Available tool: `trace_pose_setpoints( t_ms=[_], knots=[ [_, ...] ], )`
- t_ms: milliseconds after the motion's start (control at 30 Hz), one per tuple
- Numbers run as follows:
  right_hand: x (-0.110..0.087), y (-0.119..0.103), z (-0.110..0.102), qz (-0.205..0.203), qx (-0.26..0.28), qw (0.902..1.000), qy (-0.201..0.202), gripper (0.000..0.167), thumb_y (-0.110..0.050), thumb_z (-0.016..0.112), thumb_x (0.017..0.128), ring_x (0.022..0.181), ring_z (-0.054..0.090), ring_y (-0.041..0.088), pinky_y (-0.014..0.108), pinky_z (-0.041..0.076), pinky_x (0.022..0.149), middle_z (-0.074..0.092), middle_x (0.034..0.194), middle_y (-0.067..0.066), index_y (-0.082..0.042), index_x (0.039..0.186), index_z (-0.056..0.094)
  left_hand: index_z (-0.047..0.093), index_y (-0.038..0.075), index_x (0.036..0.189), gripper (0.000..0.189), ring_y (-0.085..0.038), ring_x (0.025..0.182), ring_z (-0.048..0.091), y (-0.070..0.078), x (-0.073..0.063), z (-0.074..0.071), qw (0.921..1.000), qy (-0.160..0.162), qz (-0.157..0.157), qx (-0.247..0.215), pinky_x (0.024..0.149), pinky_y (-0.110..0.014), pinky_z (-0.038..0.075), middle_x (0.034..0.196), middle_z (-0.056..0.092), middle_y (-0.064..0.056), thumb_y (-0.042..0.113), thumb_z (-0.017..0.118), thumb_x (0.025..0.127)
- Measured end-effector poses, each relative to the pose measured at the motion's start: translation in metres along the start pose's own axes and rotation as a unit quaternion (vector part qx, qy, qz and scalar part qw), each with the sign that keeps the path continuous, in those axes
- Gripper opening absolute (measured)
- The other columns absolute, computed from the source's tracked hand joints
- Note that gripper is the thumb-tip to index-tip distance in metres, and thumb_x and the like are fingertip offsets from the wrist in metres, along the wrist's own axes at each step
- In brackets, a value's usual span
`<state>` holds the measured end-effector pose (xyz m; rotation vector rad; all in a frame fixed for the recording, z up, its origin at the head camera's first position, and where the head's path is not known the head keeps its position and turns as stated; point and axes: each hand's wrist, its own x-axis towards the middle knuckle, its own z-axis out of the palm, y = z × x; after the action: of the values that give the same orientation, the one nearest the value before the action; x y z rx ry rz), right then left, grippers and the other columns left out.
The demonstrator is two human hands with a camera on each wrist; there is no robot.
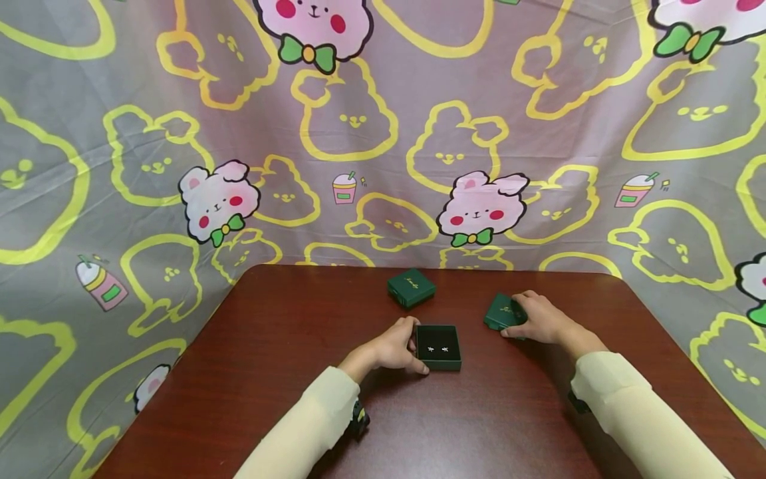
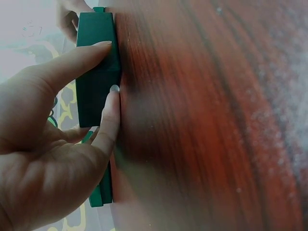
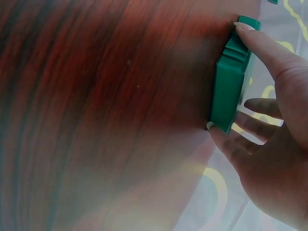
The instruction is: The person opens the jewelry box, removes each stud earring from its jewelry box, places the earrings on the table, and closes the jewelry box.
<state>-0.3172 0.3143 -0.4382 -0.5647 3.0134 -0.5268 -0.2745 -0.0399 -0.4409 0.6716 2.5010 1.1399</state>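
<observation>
By the parted thumb and curved fingers of the left hand (image 1: pixel 391 347), an open dark box (image 1: pixel 439 365) is held at its left side, while a lettered green piece (image 1: pixel 499 310) is gripped across its edges by the widely spread right hand (image 1: pixel 540 320). Two small silvery studs (image 1: pixel 445 349) are seated in the box; beyond, another green piece (image 1: pixel 411 289) is set on the table (image 1: pixel 287 332), backed by patterned cloth (image 1: pixel 389 181).
</observation>
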Motion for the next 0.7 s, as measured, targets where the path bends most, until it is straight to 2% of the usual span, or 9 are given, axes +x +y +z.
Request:
trace_pose_setpoints(
  t_ms=[267, 500, 700],
  knots=[
    [-0.0028, 0.0007, -0.0035, -0.009, 0.008, 0.9998, 0.012, 0.091, -0.045, 0.085, 0.079, 0.118, 0.05, 0.051, 0.064, 0.044, 0.097, 0.048, 0.135, 0.038, 0.016, 0.136, 0.05, 0.045, 0.001, 0.13, 0.079, -0.018, 0.091, 0.052, -0.0016, 0.0012, 0.0007, 1.0, -0.001, -0.003, 0.006, 0.08, -0.026, 0.041, 0.105, 0.05, -0.01, 0.009, 0.095, 0.069],
    [-0.002, -0.0005, -0.0061, -0.039, 0.009, 0.9983, 0.043, 0.083, -0.04, 0.086, 0.079, 0.116, 0.053, 0.048, 0.062, 0.045, 0.096, 0.052, 0.132, 0.034, 0.013, 0.134, 0.054, 0.045, 0.0, 0.128, 0.078, -0.02, 0.09, 0.052, -0.0009, 0.0004, -0.0002, 1.0, -0.002, 0.0, -0.001, 0.079, -0.026, 0.041, 0.105, 0.049, -0.012, 0.008, 0.094, 0.068],
    [-0.0033, -0.0059, -0.0081, -0.052, 0.012, 0.9973, 0.05, 0.075, -0.036, 0.085, 0.083, 0.117, 0.053, 0.046, 0.061, 0.046, 0.095, 0.053, 0.133, 0.031, 0.009, 0.135, 0.056, 0.045, 0.001, 0.13, 0.079, -0.018, 0.09, 0.052, -0.0011, 0.0011, -0.0012, 1.0, -0.003, -0.004, 0.0, 0.08, -0.027, 0.041, 0.105, 0.049, -0.011, 0.009, 0.094, 0.069]
  ],
)
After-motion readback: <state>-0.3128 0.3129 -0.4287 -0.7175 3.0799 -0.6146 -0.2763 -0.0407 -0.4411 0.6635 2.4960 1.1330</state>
